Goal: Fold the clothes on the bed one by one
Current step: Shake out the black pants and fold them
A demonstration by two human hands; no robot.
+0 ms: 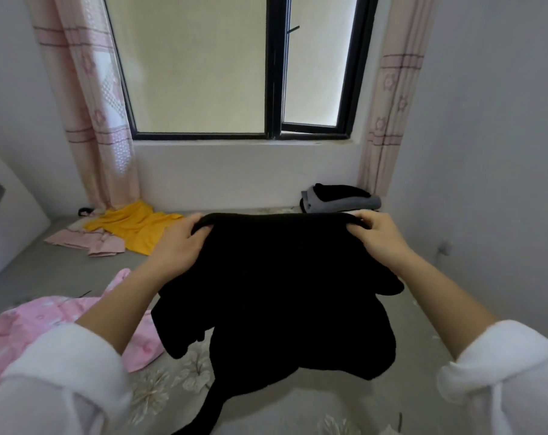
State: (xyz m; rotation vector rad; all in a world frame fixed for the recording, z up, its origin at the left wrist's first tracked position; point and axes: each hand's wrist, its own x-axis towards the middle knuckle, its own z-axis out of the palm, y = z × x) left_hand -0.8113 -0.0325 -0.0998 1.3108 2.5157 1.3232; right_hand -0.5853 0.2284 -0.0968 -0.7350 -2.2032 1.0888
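A black garment hangs in front of me above the grey bed, its lower part drooping onto the sheet. My left hand grips the left end of its top edge. My right hand pinches the right end of that edge. A pink patterned garment lies crumpled at the near left. A yellow garment lies spread on a pale pink one at the far left.
A folded stack of black and grey clothes sits at the far right by the wall under the window. Pink curtains hang at both sides. White walls close in left and right.
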